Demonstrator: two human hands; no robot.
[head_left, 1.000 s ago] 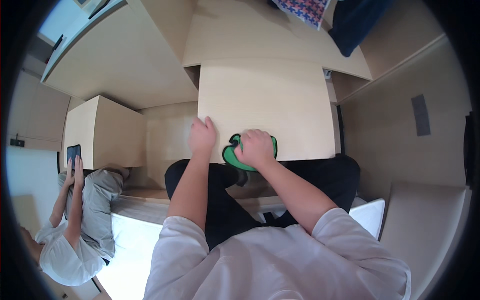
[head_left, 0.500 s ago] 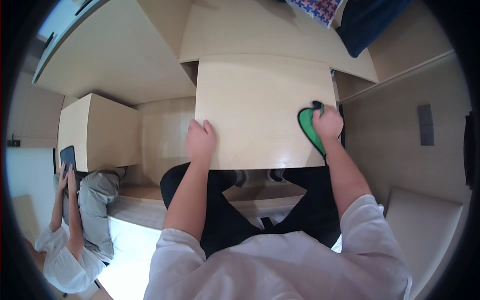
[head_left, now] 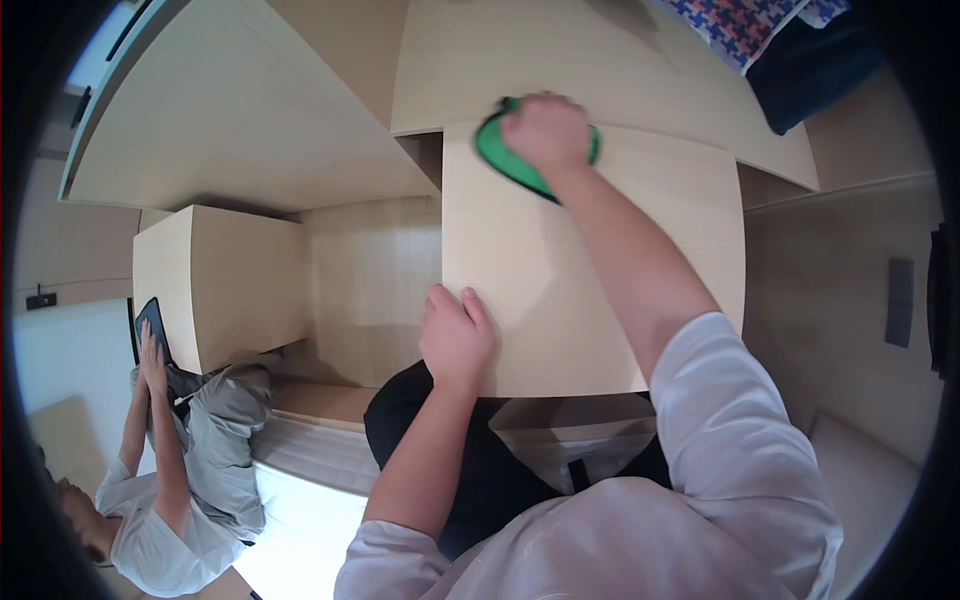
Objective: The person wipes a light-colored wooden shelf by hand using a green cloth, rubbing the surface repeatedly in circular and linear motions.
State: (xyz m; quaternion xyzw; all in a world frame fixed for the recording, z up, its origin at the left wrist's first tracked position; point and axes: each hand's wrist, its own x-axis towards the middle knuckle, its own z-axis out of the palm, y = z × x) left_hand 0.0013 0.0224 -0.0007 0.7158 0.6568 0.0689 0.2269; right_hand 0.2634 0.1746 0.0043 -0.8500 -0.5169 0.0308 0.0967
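Note:
A light wooden tabletop [head_left: 600,280] lies in front of me, above my thighs. At its left edge, near the front corner, is my left hand [head_left: 458,338], closed around the edge with some fingers hidden by the hand. My right hand [head_left: 548,130] reaches out to the far left part of the top. It presses down on a green cloth with black edging [head_left: 508,160], slightly blurred, its fingers closed over it. The cloth lies flat on the wood near the far edge.
A wooden shelf unit [head_left: 270,110] rises at the far left, with a wooden box-shaped cabinet [head_left: 245,285] below. Dark blue fabric [head_left: 810,80] and a patterned bag [head_left: 740,25] lie at the far right. To the left a seated person [head_left: 170,500] holds a dark tablet [head_left: 152,330].
My right hand has moved the green cloth from the right side of the tabletop to its far left part. My left hand stays at the left edge. The view has shifted left.

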